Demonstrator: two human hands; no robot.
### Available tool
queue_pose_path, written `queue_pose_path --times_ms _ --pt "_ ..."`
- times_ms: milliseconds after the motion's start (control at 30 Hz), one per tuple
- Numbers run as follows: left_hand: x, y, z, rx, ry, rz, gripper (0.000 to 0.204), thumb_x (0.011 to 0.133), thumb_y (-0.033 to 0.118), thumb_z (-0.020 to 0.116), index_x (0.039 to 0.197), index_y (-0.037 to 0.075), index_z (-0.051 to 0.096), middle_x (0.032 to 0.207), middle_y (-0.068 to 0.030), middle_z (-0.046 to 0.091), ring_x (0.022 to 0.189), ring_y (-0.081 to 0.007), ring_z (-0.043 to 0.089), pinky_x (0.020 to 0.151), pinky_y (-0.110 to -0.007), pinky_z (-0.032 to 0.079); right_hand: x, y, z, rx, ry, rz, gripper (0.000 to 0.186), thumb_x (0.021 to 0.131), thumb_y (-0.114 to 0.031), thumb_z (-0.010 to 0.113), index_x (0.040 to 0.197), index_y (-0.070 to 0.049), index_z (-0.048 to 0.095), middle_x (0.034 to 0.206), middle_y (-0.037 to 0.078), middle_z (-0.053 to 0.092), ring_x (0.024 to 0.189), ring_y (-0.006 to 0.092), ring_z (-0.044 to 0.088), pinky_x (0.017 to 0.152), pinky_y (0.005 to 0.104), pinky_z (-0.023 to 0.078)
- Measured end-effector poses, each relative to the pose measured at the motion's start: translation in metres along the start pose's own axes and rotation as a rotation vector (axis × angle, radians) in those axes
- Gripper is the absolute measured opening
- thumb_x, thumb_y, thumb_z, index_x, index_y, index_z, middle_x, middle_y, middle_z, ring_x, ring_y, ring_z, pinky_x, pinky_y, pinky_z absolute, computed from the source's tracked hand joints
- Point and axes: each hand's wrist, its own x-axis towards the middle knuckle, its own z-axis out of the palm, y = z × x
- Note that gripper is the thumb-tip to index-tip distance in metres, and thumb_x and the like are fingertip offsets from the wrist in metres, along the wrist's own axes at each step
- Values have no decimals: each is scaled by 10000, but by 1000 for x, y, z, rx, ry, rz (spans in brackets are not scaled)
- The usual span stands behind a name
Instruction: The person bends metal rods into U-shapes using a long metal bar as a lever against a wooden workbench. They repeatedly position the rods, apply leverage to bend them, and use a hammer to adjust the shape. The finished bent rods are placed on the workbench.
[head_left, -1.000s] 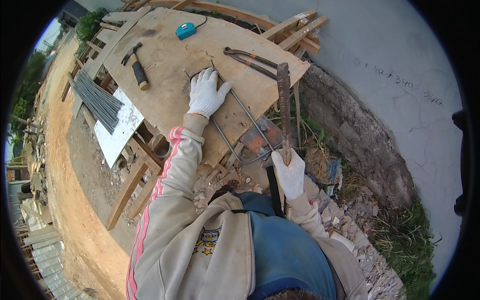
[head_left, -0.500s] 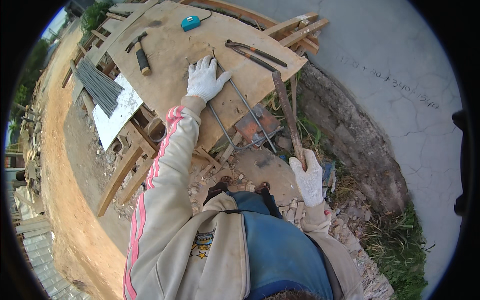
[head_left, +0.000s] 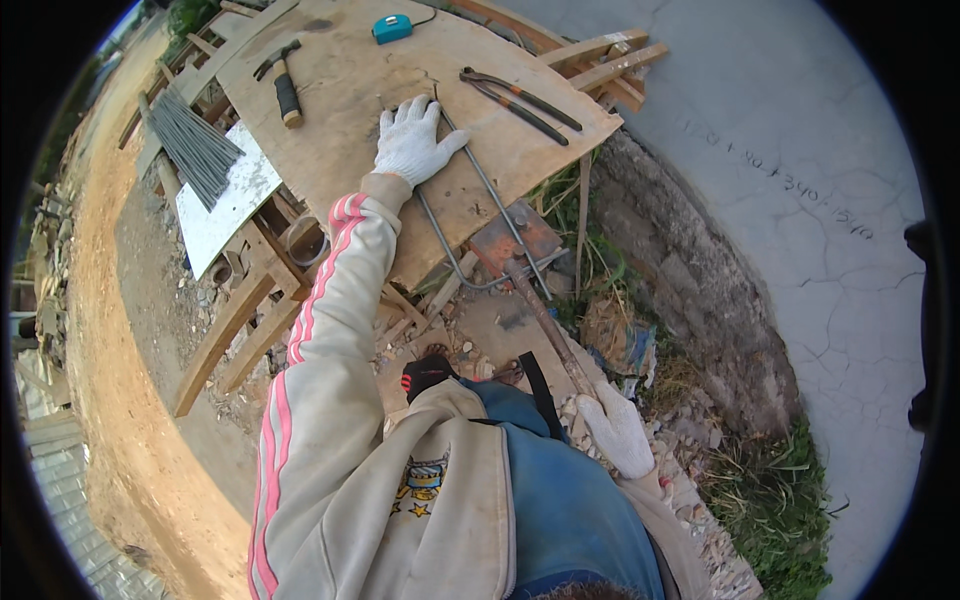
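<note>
My left hand (head_left: 415,142), in a white knit glove, lies flat with spread fingers over a bent steel rod (head_left: 488,190) on the plywood board (head_left: 345,100). The rod's curved end reaches past the board's near edge, over a rusty metal block (head_left: 489,243) with upright studs. Gloved likewise, my right hand (head_left: 616,432) is closed around the lower end of a long rusty metal bar (head_left: 548,328). The bar's far end is at the rod beside the block; whether it is hooked on the rod I cannot tell.
A claw hammer (head_left: 284,92), a teal tape measure (head_left: 391,28) and orange-and-black pincers (head_left: 525,106) lie on the board. A bundle of steel rods (head_left: 195,150) rests to the left on a white panel (head_left: 235,215). At right runs a rough wall base (head_left: 690,240); rubble lies underfoot.
My right hand has moved down toward my body with the bar. The bar's far end has come from beside the pincers down to the block. My left hand stays on the rod.
</note>
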Motion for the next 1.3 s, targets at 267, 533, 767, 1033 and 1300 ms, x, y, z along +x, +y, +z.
queue_pose_path --times_ms 267,533,767,1033,1300 --pt "0 -2 2 32 17 4 837 965 709 571 1429 15 622 1544 -188 551 1434 -375 490 1203 -544 314 -14 -10 -11 -64 17 44 295 1077 -286 618 1016 2 592 825 275 589 814 503 606 676 446 475" --pt "0 3 -4 33 -50 -35 878 969 726 542 1461 1 598 1589 -181 518 1473 -373 459 1223 -592 273 -6 3 -4 -35 20 26 307 1069 -284 635 995 9 575 785 236 547 694 373 454 671 418 458" --pt "1 13 -15 60 -146 -102 925 983 758 495 1532 15 542 1656 -154 455 1542 -362 391 1247 -588 254 -14 20 -10 21 -1 30 298 1045 -264 669 1009 15 570 786 213 523 714 253 414 677 410 453" --pt "-2 11 -11 139 -88 -89 919 979 775 483 1528 42 556 1614 -134 491 1513 -363 408 1226 -567 289 15 34 -61 -320 208 -91 318 1049 -313 656 974 -7 615 754 252 554 697 468 544 622 447 450" --pt "-3 12 -8 142 -93 -114 917 976 785 485 1533 59 556 1619 -119 481 1513 -363 405 1185 -563 328 77 13 -120 -550 40 -177 432 985 -434 719 853 -35 617 703 231 559 699 478 578 604 477 447"
